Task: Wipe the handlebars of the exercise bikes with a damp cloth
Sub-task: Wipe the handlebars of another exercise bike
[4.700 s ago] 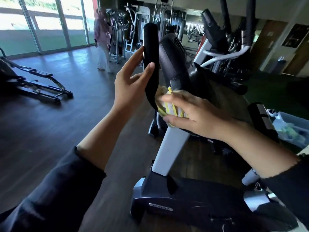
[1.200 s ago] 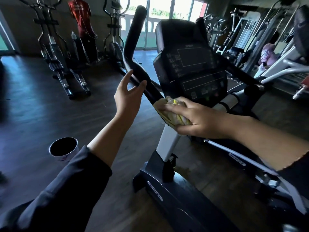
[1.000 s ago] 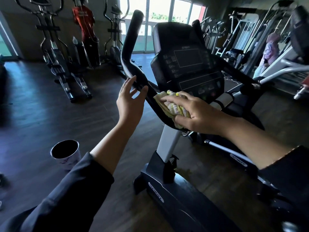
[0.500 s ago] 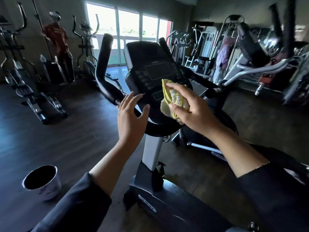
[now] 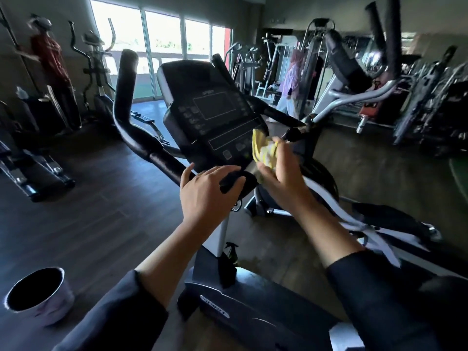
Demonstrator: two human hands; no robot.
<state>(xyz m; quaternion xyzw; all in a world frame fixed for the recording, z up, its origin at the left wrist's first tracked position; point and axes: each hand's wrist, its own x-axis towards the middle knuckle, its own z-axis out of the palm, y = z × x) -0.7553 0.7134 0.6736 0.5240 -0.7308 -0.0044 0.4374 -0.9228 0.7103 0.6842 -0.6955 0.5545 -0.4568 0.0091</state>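
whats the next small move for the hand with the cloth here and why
Probably carry the yellow cloth to the right handlebar and start wiping there. The right hand holds the cloth up beside the console, off the bar, while the left hand rests on the handlebar's centre, steadying the bike.

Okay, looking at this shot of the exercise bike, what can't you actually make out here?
Head view only:
- Right handlebar: its lower end hidden behind the yellow cloth and right hand.
- Console button labels: too small and dark.
- Whether the cloth is damp: not visible.
- Bucket contents: interior in shadow.
- Left hand palm: faces the bar.
- Bike seat: beyond the frame.
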